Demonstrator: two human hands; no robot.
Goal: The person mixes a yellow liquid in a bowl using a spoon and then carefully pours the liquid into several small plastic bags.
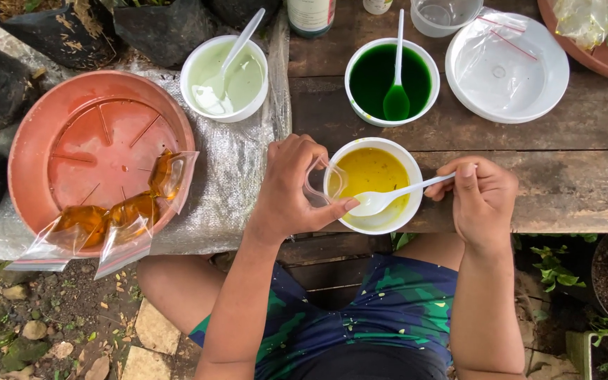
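A weathered wooden plank table [571,183] stands outdoors, with woven plastic sheeting [230,176] over its left end. From the head camera, the left hand [290,186] pinches a small clear plastic bag [320,184] open at the rim of the white bowl of yellow liquid [373,184]. The right hand [481,195] grips a white plastic spoon [388,199] dipped there. Best to keep the bag's mouth wide and over the bowl. Filled amber bags [117,214] lie in a terracotta-coloured saucer [33,151]
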